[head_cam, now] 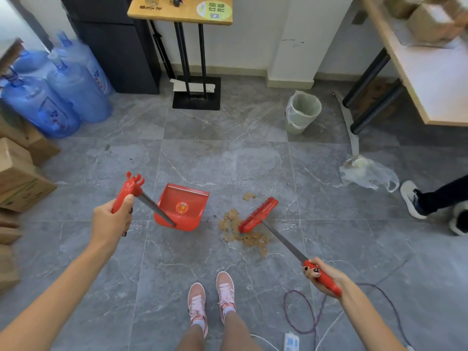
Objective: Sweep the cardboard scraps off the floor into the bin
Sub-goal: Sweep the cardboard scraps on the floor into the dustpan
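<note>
My left hand (111, 220) grips the red handle of a long-handled red dustpan (182, 207), whose pan sits on the grey floor ahead of my feet with its mouth facing away. My right hand (321, 274) grips the red handle of a red broom (258, 215). The broom head rests on a pile of brown cardboard scraps (247, 235), to the right of the pan. One loose scrap (249, 196) lies a little beyond the pile. A pale green bin (302, 112) with a clear liner stands further away at the right.
Blue water jugs (63, 92) and cardboard boxes (17, 178) line the left side. A black table base (196, 93) stands at the back. A plastic bag (367, 173) and another person's shoe (411, 198) are at the right. Cables (304, 315) lie near my pink shoes.
</note>
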A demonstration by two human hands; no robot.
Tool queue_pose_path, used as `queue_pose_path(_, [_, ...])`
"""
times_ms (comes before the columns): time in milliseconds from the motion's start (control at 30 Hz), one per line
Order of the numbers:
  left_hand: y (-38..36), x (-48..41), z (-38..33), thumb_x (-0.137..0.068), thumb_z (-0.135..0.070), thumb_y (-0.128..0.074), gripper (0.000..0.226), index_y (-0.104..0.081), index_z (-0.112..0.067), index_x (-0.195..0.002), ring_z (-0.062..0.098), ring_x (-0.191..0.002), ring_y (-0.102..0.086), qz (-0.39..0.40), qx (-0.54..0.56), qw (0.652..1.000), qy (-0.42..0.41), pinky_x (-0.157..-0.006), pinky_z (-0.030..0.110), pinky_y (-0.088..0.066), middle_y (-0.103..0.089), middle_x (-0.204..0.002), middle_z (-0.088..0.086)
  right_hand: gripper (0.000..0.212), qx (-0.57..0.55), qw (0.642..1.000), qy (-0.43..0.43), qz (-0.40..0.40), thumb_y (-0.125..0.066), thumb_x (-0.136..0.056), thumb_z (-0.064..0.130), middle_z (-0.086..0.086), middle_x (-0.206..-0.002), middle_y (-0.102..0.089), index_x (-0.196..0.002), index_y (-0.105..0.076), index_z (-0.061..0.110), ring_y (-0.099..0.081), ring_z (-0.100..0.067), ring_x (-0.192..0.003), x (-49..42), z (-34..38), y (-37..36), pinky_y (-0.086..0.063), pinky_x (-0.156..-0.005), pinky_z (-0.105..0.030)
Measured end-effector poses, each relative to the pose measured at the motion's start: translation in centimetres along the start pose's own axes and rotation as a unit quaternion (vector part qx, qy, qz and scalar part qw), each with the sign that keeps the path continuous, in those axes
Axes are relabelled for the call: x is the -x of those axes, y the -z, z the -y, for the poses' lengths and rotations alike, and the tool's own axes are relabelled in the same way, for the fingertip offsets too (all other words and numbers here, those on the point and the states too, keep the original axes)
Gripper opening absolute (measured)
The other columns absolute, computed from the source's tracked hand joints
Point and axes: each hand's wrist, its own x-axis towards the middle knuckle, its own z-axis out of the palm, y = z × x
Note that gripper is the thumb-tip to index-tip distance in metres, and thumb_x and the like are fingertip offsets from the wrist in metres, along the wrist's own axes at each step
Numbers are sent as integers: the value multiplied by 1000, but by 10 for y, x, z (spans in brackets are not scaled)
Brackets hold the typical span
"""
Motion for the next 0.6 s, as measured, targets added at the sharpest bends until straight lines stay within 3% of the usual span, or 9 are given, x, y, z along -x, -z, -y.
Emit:
queue_pose_path(67, [-8, 4, -1, -96, -23, -53, 33, -45, -9, -67, 2, -31, -27, 1, -3, 1000, 4, -34, 12, -21, -35, -36, -12, 70, -5, 1000, -6, -18, -76, -31, -27, -17, -49, -45, -85, -44, 2, -42, -14, -25, -2, 10, 4, -33, -22, -18])
queue_pose_path(200, [-14, 9, -3, -96, -23, -52, 33, -45, -9, -67, 3, -31, -27, -2, 3, 1000, 7, -34, 12, -22, -35, -37, -13, 87, -63, 998, -22, 12, -75, -19, -35, -20, -53, -46, -92, -43, -2, -44, -17, -29, -3, 21, 18, -38, -25, -19])
queue_pose_path(267, [-14, 11, -3, -97, -23, -52, 33, -46, -8, -68, 3, -31, -27, -8, 2, 1000, 7, -34, 12, -22, -35, -38, -12, 83, -51, 998, -17, 11, -76, -22, -34, -20, -54, -46, -94, -45, -7, -44, -16, -29, 0, 22, 15, -39, -25, -19])
queue_pose_path(300, [-13, 12, -2, -97, -23, -52, 33, -46, -8, -68, 3, -32, -27, -11, 1, 1000, 7, -34, 13, -22, -35, -38, -12, 73, -13, 1000, -13, -14, -76, -29, -32, -20, -54, -46, -91, -47, -10, -44, -15, -28, 3, 22, 10, -38, -24, -19])
queue_pose_path(367, [-13, 13, -1, -97, -23, -52, 34, -45, -8, -67, 3, -31, -28, -15, -1, 1000, 7, -34, 12, -21, -35, -36, -11, 29, 96, 989, 10, -110, -63, -66, -18, -18, -59, -46, -87, -48, -6, -43, -11, -26, 10, 23, -7, -35, -23, -16])
queue_pose_path(400, [-14, 14, 1, -96, -23, -53, 34, -45, -8, -66, 3, -31, -27, -15, 0, 1000, 10, -34, 12, -21, -35, -36, -11, 9, 153, 979, 26, -134, -50, -82, -9, -17, -63, -45, -85, -46, -1, -42, -11, -25, 11, 26, -17, -33, -23, -14])
queue_pose_path(467, [-17, 16, 4, -96, -24, -53, 34, -45, -8, -66, 3, -31, -27, -16, 3, 1000, 16, -34, 12, -21, -34, -36, -12, 18, 288, 939, 65, -177, -42, -93, 1, -14, -64, -43, -75, -44, 1, -40, -11, -22, 4, 34, -35, -32, -26, -11])
queue_pose_path(600, [-27, 20, 11, -96, -23, -53, 36, -44, -9, -64, 3, -32, -28, -18, -1, 1000, 21, -34, 13, -23, -34, -37, -11, 25, 499, 822, 149, -232, -49, -91, 0, -11, -52, -44, -66, -46, 0, -38, -13, -24, -26, 48, -72, -36, -32, -15])
